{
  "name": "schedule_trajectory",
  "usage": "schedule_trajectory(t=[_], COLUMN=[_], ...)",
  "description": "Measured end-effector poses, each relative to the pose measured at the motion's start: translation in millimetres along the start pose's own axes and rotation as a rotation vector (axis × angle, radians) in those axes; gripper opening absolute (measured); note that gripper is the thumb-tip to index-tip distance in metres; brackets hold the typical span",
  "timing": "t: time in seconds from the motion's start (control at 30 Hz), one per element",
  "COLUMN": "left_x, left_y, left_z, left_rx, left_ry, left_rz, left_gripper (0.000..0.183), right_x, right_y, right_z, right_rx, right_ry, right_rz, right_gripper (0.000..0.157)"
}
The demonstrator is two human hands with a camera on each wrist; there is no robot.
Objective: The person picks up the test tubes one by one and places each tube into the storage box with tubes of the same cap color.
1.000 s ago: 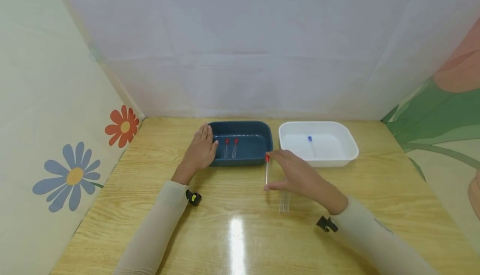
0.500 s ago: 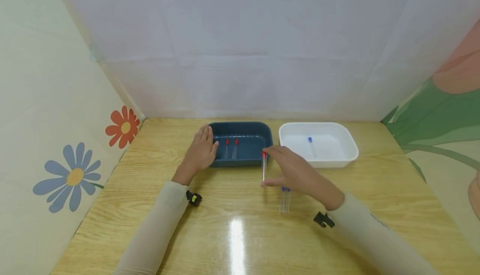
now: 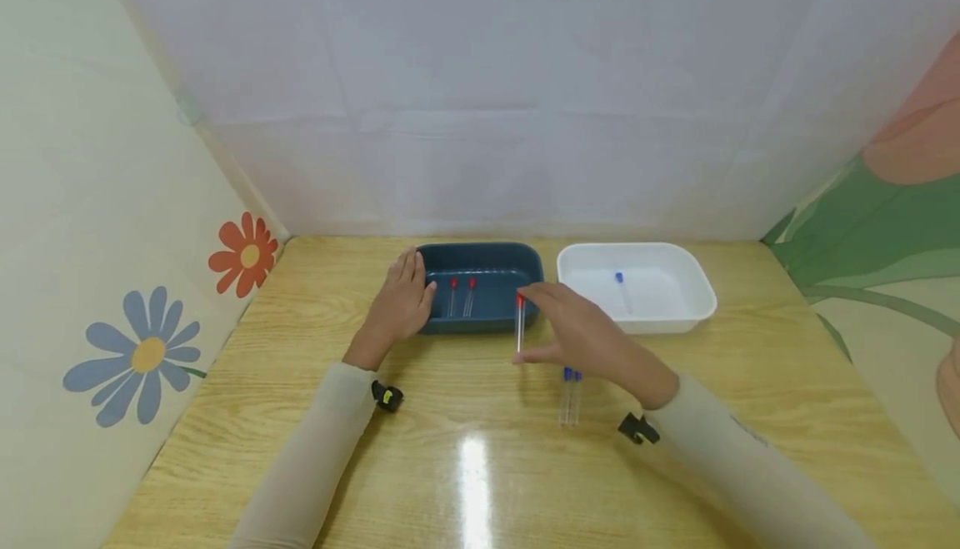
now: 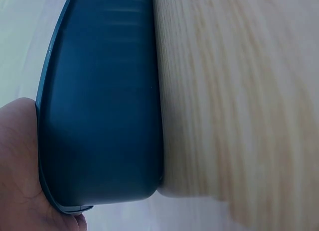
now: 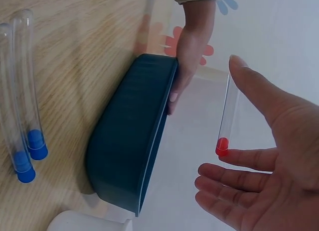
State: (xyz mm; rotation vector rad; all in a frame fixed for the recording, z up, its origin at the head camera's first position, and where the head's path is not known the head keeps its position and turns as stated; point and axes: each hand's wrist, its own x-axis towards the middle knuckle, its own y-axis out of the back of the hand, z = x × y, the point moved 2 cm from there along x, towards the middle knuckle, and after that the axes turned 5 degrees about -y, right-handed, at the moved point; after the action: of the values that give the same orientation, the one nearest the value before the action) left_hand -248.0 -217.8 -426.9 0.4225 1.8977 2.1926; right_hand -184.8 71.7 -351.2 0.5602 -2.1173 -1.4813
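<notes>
Wooden table (image 3: 435, 416) — tube (image 5: 227, 114) in right hand (image 3: 588, 336)

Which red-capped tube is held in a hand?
The red-capped tube pinched in the right hand; the other two red-capped tubes lie inside the dark blue tray.

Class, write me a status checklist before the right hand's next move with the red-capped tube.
1. Clear, red-capped cylindrical tube pinched by right hand: ok.
2. Left hand touching dark blue rectangular tray: ok.
3. Held tube wholly over that tray: not ok; its lower end shows in front.
4. Two clear, blue-capped tubes lying on wood-grain table, outside that tray: ok.
5. Held tube's red cap firmly seated: cannot tell.
</notes>
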Motion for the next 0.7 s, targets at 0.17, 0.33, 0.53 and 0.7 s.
schedule_trajectory(t=[0.17, 0.33, 0.53, 0.7], left_x=[0.2, 0.1, -0.1, 0.5], left_y=[1.1, 0.1, 0.0, 0.1], left_z=[-1.6, -1.7, -0.9, -0.5], left_rx=[0.001, 0.000, -0.005, -0.005], left_ry=[-0.004, -0.004, 0.001, 0.006], left_rz=[0.000, -0.002, -0.002, -0.008], left_gripper=[0.064, 0.064, 0.064, 0.064], right_x=[5, 7, 10, 14], right_y=[3.7, 1.9, 0.4, 0.7], right_z=[-3, -4, -8, -10], right_rx=[0.007, 0.016, 0.020, 0.022], right_ry=[0.001, -0.008, -0.014, -0.020], right_rz=[-0.007, -0.029, -0.048, -0.056], right_gripper=[0.095, 0.099, 0.104, 0.106])
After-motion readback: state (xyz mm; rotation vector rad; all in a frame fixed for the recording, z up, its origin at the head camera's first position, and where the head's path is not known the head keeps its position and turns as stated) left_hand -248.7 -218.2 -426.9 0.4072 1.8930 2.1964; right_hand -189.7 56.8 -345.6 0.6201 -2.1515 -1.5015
